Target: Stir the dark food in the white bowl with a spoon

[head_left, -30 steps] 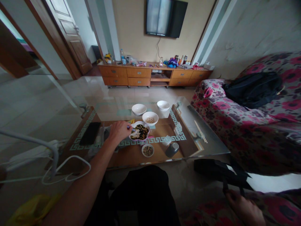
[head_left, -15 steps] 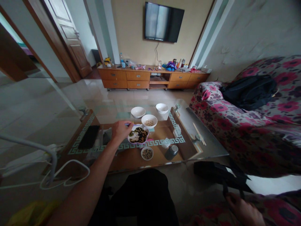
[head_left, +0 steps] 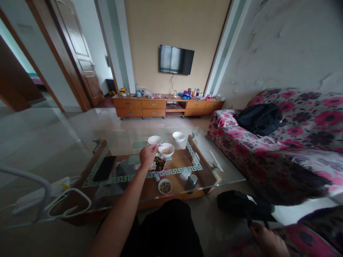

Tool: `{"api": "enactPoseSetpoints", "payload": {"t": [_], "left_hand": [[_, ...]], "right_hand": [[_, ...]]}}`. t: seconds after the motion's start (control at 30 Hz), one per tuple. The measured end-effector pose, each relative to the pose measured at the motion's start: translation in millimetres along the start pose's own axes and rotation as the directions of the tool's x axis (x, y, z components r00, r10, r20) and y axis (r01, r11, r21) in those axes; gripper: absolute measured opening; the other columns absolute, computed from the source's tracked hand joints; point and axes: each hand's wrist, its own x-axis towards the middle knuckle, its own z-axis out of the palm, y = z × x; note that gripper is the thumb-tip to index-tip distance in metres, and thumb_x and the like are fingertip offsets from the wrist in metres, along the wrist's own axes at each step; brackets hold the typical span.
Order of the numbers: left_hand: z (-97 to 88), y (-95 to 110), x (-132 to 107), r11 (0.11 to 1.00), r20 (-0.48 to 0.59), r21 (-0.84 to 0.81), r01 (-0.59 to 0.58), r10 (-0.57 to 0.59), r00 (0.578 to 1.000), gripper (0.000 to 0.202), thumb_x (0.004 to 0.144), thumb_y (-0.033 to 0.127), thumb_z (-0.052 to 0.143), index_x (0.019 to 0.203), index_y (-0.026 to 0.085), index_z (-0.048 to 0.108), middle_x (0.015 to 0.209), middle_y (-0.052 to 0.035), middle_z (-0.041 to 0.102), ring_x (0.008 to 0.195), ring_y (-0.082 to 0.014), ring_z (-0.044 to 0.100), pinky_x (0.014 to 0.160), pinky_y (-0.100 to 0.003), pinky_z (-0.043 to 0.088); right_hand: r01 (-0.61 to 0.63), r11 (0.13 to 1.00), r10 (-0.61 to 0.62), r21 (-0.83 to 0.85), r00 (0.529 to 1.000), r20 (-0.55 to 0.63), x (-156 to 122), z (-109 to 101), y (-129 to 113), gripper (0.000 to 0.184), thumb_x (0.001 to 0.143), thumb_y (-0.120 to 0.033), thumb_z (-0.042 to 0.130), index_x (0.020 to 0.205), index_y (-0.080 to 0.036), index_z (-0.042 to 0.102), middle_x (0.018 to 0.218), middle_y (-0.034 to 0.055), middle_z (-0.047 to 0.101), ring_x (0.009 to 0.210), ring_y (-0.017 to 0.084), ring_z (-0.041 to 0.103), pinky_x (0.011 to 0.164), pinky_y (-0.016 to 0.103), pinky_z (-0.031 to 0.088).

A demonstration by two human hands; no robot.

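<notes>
My left hand (head_left: 148, 155) is closed in a pinch on a small purple utensil (head_left: 158, 146); its exact kind is too small to tell. The utensil points toward a white bowl (head_left: 170, 152) with pale pieces in it. Below the fingers sits a purple-rimmed divided dish (head_left: 164, 166) holding dark and pale foods, partly covered by the hand. Nearer me stands a small bowl (head_left: 165, 186) of mixed bits. At the lower right, my right hand (head_left: 268, 240) is curled around the dark handles of a black bag (head_left: 235, 203), though its fingers are partly in shadow.
Two more white bowls (head_left: 155, 140) (head_left: 178, 136) stand farther back on the glass table (head_left: 125, 142). A grey metal cup (head_left: 192, 181) and chopsticks (head_left: 215, 160) are on the right. A white looped frame (head_left: 69, 203) is at left, a flowered sofa (head_left: 254, 150) at right.
My left hand has lifted slightly from the divided dish toward the bowl of pale pieces, with the purple utensil now more visible. The view has tilted up. My right hand stays by the bag handles.
</notes>
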Motion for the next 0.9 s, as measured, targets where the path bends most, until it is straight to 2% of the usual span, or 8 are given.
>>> {"api": "enactPoseSetpoints", "payload": {"t": [0.2, 0.37, 0.47, 0.57, 0.63, 0.7, 0.83, 0.9], "left_hand": [[-25.2, -17, -10, 0.995, -0.028, -0.023, -0.101, 0.1, 0.995, 0.03, 0.106, 0.042, 0.061, 0.119, 0.023, 0.079, 0.116, -0.0088, 0.078, 0.105, -0.0258, 0.074, 0.09, -0.032, 0.053], [-38.6, -42, -26, 0.978, 0.002, 0.027, -0.208, 0.208, 0.978, 0.023, 0.104, 0.038, 0.064, 0.115, 0.027, 0.081, 0.12, -0.0051, 0.078, 0.111, -0.0244, 0.073, 0.097, -0.03, 0.053], [-48.1, -60, -29, 0.957, 0.025, 0.072, -0.28, 0.279, 0.96, 0.022, 0.104, 0.034, 0.062, 0.113, 0.028, 0.081, 0.122, -0.0048, 0.077, 0.115, -0.0246, 0.071, 0.1, -0.031, 0.053], [-57.7, -78, -21, 0.934, 0.045, 0.13, -0.334, 0.331, 0.943, 0.025, 0.103, 0.034, 0.06, 0.113, 0.027, 0.081, 0.12, -0.0072, 0.077, 0.112, -0.0278, 0.073, 0.096, -0.034, 0.055], [-62.8, -88, -12, 0.908, 0.081, 0.159, -0.389, 0.38, 0.921, 0.024, 0.101, 0.033, 0.06, 0.109, 0.028, 0.082, 0.117, -0.0074, 0.078, 0.109, -0.0285, 0.073, 0.094, -0.035, 0.056], [-66.9, -95, -2, 0.873, 0.13, 0.173, -0.456, 0.439, 0.889, 0.022, 0.099, 0.033, 0.062, 0.103, 0.03, 0.083, 0.113, -0.0065, 0.078, 0.107, -0.0274, 0.074, 0.093, -0.034, 0.055], [-75.1, -99, 15, 0.818, 0.16, 0.183, -0.545, 0.523, 0.837, 0.026, 0.102, 0.037, 0.058, 0.103, 0.028, 0.083, 0.11, -0.0071, 0.079, 0.105, -0.0259, 0.074, 0.092, -0.034, 0.055], [-80.1, -96, 23, 0.802, 0.133, 0.186, -0.568, 0.553, 0.823, 0.029, 0.104, 0.037, 0.055, 0.106, 0.026, 0.082, 0.112, -0.007, 0.079, 0.105, -0.0254, 0.074, 0.092, -0.035, 0.055]], "right_hand": [[0.013, 1.0, -0.011, 0.018, 0.996, -0.09, 13, 13, 7, 0.045, 0.09, -0.046, 0.045, 0.102, -0.029, 0.085, 0.101, 0.0146, 0.083, 0.106, 0.042, 0.077, 0.097, 0.054, 0.057], [0.042, 0.995, -0.029, 0.092, 0.99, -0.14, 27, 12, 2, 0.044, 0.089, -0.051, 0.044, 0.09, -0.032, 0.083, 0.094, 0.0109, 0.082, 0.1, 0.04, 0.079, 0.087, 0.051, 0.06], [0.123, 0.984, -0.09, 0.129, 0.967, -0.238, 34, 0, -27, 0.045, 0.092, -0.048, 0.04, 0.09, -0.03, 0.081, 0.091, 0.0092, 0.081, 0.097, 0.036, 0.08, 0.082, 0.044, 0.06], [0.232, 0.956, -0.142, 0.177, 0.9, -0.411, 45, -26, -82, 0.051, 0.098, -0.049, 0.035, 0.099, -0.024, 0.079, 0.093, 0.0125, 0.08, 0.093, 0.036, 0.079, 0.076, 0.042, 0.059], [0.389, 0.899, -0.229, 0.203, 0.81, -0.539, 52, -50, -128, 0.049, 0.1, -0.048, 0.036, 0.096, -0.022, 0.077, 0.09, 0.0124, 0.08, 0.089, 0.034, 0.078, 0.074, 0.039, 0.057], [0.514, 0.846, -0.319, 0.146, 0.705, -0.633, 55, -77, -175, 0.05, 0.1, -0.05, 0.038, 0.075, -0.022, 0.07, 0.072, 0.01, 0.073, 0.071, 0.03, 0.074, 0.065, 0.035, 0.054], [0.818, 0.574, -0.471, -0.022, 0.308, -0.827, 47, -141, -253, 0.054, 0.107, -0.048, 0.039, 0.062, -0.023, 0.056, 0.053, -0.0003, 0.056, 0.047, 0.013, 0.053, 0.052, 0.024, 0.041], [0.908, 0.397, -0.548, -0.13, 0.121, -0.828, 37, -178, -279, 0.05, 0.109, -0.042, 0.045, 0.065, -0.022, 0.058, 0.055, -0.002, 0.056, 0.047, 0.011, 0.05, 0.053, 0.022, 0.04]]}}
